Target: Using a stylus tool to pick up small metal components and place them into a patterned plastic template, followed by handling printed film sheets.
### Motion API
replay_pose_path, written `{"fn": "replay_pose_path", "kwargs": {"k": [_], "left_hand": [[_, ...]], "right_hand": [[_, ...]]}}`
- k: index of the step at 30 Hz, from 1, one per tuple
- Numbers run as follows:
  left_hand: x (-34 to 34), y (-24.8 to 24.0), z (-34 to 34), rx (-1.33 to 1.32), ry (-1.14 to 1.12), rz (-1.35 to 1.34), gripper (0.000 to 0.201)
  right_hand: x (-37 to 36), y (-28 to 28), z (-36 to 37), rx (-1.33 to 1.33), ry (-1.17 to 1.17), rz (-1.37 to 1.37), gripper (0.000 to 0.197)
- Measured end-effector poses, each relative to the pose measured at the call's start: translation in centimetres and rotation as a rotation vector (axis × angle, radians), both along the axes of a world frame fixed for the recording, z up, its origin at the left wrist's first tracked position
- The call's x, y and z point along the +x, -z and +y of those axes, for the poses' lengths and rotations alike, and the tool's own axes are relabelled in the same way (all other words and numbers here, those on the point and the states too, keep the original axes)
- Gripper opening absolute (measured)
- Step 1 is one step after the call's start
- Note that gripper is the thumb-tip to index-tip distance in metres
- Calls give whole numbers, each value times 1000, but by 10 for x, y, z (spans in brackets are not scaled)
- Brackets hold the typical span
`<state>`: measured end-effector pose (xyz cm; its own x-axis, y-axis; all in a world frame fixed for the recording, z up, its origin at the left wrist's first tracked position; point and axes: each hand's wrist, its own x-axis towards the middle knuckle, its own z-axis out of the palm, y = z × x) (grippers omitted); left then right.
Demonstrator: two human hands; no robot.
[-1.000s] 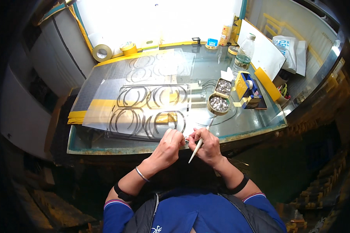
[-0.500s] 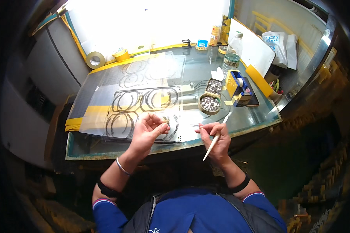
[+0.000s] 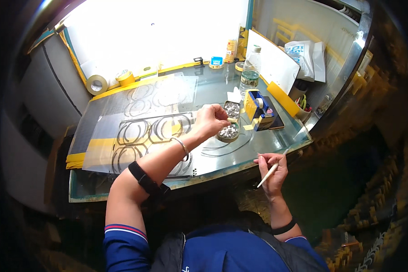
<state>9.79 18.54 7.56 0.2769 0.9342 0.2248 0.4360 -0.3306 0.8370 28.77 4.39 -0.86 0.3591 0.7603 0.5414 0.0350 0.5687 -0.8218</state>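
At mid-frame, the left hand (image 3: 213,121) is hovering over the round tin (image 3: 228,139), its fingers' grip impossible to tell; lower right of centre, the right hand (image 3: 274,171) is gripping a white stick (image 3: 267,176).

Pale stick (image 3: 269,173) smooth; bracelet (image 3: 183,145) shiny metal; tabletop (image 3: 216,87) glossy, glass-like; sleeve (image 3: 126,248) matt cloth.

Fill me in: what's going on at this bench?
One person is working bare-handed at a glass-topped table. The left hand is over a round tin of small pale and dark bits; whether it holds any can't be seen. The right hand holds a white stick near the table's front edge. A clear sheet with dark ring outlines lies to the left of the tin, and a tape dispenser stands behind it to the right.
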Motion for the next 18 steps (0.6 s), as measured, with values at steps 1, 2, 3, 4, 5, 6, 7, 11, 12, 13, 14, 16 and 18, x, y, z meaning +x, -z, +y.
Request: {"fn": "replay_pose_path", "kwargs": {"k": [1,2,3,4,5,6,7,11,12,13,14,16,18], "left_hand": [[1,2,5,4,6,-3,21],[3,1,5,-3,-5,35,21],[4,-1,6,-10,-18,72,20],[4,2,9,-12,-17,62,20],[4,3,10,-12,-13,62,20],[3,3,11,-12,-1,70,20],[3,3,11,-12,10,78,21],[-2,10,17,-79,14,22,18],[-3,10,17,-54,24,28,16],[-5,11,18,-29,36,33,15],[-5,7,15,-31,44,35,15],[-8,-3,8,107,50,91,15],[-26,-3,-4,255,51,212,19]], "right_hand": [[6,1,-1,-2,25,-6,23],[13,5,-2,-1,55,-25,23],[19,6,-3,-29,83,-37,23],[24,10,-3,-30,107,-45,23],[29,13,-4,-32,131,-51,22],[32,14,-5,-33,134,-51,22],[35,15,-6,-46,147,-40,22],[36,16,-5,-54,148,-10,22],[38,16,-6,-53,151,-9,22],[39,16,-6,-56,169,-20,22],[42,16,-6,-62,190,-30,22],[56,20,-4,-46,282,-66,21],[70,29,3,-13,464,-143,21]]}}
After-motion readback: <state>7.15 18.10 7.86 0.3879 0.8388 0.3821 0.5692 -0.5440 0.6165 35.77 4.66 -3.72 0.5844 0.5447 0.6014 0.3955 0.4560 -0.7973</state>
